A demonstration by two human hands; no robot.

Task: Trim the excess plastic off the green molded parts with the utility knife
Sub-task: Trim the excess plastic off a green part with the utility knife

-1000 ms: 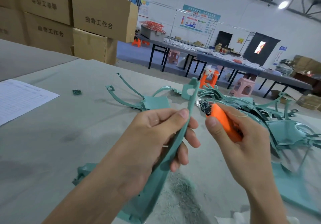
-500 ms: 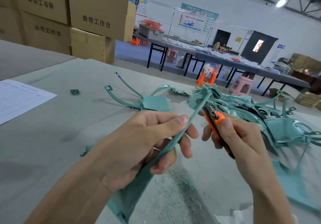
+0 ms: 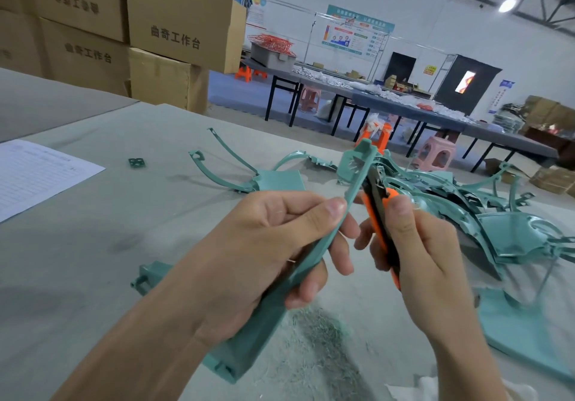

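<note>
I read the green molded part as smooth plastic with a soft satin sheen, like the pile of green parts behind it. The utility knife shows a glossy orange plastic body around dark metal. The tabletop looks like matt grey cloth under a rough heap of fine shavings; the sheet is matt white paper and the boxes dull brown cardboard.

曲奇工作台 is printed in black on a cardboard box stacked far beyond and to the left of the left grip, and is repeated on a lower box further left. The print on the paper sheet and the wall poster cannot be read
</note>
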